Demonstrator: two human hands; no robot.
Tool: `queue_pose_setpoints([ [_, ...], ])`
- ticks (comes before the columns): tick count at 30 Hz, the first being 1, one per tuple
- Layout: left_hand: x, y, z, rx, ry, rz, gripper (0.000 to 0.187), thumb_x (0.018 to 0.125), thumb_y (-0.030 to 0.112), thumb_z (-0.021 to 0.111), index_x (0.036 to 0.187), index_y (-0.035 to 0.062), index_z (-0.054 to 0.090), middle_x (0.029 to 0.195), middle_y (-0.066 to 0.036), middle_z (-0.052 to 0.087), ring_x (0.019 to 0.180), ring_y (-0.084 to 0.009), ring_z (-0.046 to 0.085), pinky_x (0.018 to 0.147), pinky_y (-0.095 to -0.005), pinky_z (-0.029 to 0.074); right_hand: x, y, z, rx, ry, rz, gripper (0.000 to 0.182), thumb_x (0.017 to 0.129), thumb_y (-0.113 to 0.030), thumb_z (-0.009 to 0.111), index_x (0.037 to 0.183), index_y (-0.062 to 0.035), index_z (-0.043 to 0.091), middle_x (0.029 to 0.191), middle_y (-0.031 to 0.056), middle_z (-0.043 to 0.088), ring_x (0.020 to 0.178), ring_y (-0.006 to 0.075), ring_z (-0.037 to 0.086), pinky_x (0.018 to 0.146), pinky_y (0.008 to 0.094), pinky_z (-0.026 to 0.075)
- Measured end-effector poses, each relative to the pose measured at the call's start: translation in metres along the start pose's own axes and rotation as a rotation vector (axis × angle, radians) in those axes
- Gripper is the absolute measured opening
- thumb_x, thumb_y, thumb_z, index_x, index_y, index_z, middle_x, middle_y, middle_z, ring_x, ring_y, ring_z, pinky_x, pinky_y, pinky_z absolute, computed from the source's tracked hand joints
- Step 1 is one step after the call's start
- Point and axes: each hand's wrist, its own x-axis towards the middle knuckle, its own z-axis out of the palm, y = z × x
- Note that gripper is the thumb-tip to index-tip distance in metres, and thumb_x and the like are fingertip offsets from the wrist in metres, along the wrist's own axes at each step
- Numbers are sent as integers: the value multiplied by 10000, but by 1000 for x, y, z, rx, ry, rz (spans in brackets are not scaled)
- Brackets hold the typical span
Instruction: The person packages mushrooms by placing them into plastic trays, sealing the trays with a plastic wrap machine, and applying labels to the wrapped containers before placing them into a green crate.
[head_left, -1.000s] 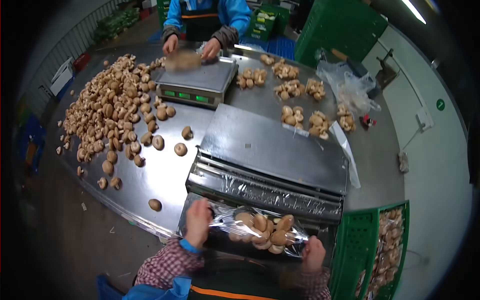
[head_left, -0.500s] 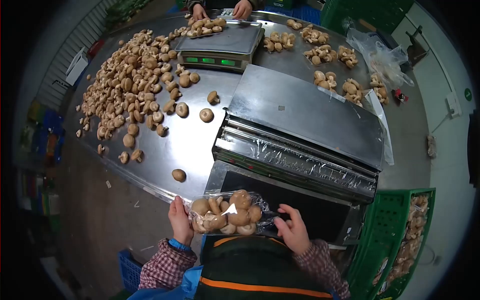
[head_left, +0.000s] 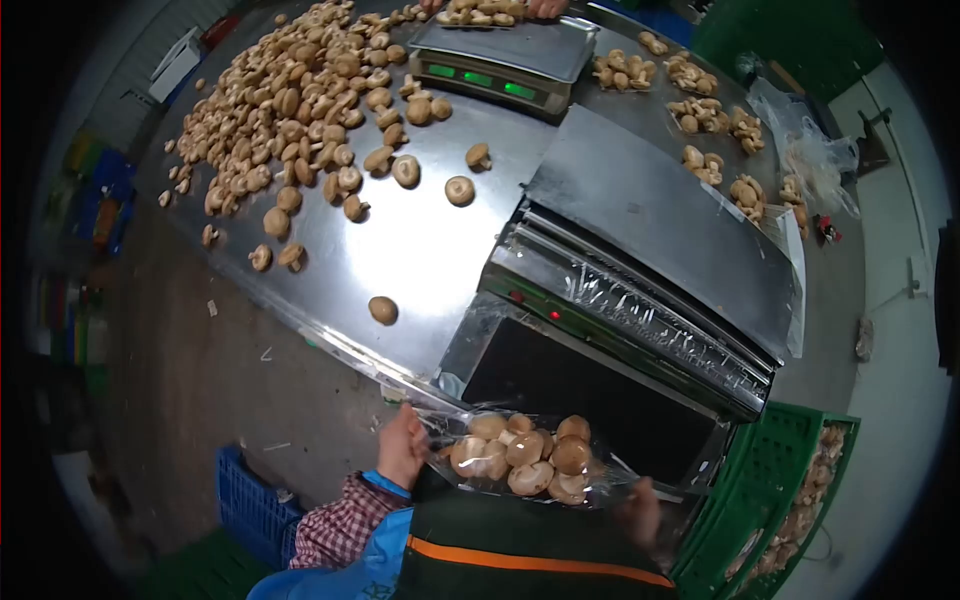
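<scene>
A pack of brown-capped mushrooms (head_left: 528, 463) in clear plastic film (head_left: 492, 410) is held in front of my apron, at the near edge of the wrapping machine. My left hand (head_left: 402, 447) is closed on the film at the pack's left end. At the other end, my right hand (head_left: 640, 515) is blurred but looks closed on film stretched out toward it. Behind the pack lies the black plate (head_left: 575, 375) of the wrapping machine (head_left: 660, 235), whose red light is lit. Scraps of film stick along its front.
Loose mushrooms (head_left: 290, 110) are heaped on the steel table (head_left: 430, 260). A scale (head_left: 500, 60) with green displays stands at the back, a co-worker's hands (head_left: 546, 8) behind it. Several mushroom portions (head_left: 700, 115) lie back right. Green crates (head_left: 770, 480) stand right, a blue crate (head_left: 250, 505) lower left.
The pack has tilted and shifted right and down in view. My right hand has gone from open fingers beside the pack to lower right, drawing film outward. My view has turned.
</scene>
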Motion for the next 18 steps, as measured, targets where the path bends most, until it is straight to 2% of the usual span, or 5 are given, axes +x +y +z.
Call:
queue_pose_setpoints([
  [4, 28, -50, -1, 877, -638, 310, 212, 866, 252, 528, 920, 59, 598, 727, 13, 482, 598, -99, 490, 598, -237, 455, 33, 47, 7, -1297, -74, -589, 262, 933, -216, 385, 830, -22, 529, 747, 64, 563, 734, 151, 554, 639, 264, 457],
  [5, 20, -52, 8, 372, -488, -295, 219, 839, 217, 560, 985, 54, 574, 818, 15, 498, 648, -108, 494, 624, -261, 443, 33, 54, 8, -1044, -196, -274, 242, 924, -212, 407, 892, -10, 536, 817, 72, 568, 784, 155, 560, 677, 270, 463],
  [8, -6, -34, 53, 561, -934, -215, 299, 836, 261, 577, 1042, 52, 516, 862, -6, 505, 680, -113, 504, 614, -250, 440, 41, 83, 19, 187, -422, 417, 263, 869, -167, 509, 1045, 27, 519, 1007, 88, 548, 933, 176, 550, 808, 302, 452],
  [11, -40, -8, 117, 816, -1671, -34, 440, 833, 326, 602, 1126, 49, 428, 927, -39, 515, 729, -119, 520, 600, -234, 437, -17, -13, 84, -78, -849, -472, 288, 797, -169, 642, 1025, -29, 537, 1023, 110, 517, 991, 205, 515, 876, 353, 420],
  [18, -108, -4, 202, 567, -1170, -362, 667, 843, 562, 448, 1245, 35, 377, 1186, -181, 490, 1090, -272, 496, 940, -401, 393, -51, -20, -19, 95, -1002, -370, 857, 749, -366, 684, 1381, -58, 194, 1401, 85, 268, 1294, 218, 267, 1067, 378, 200],
])
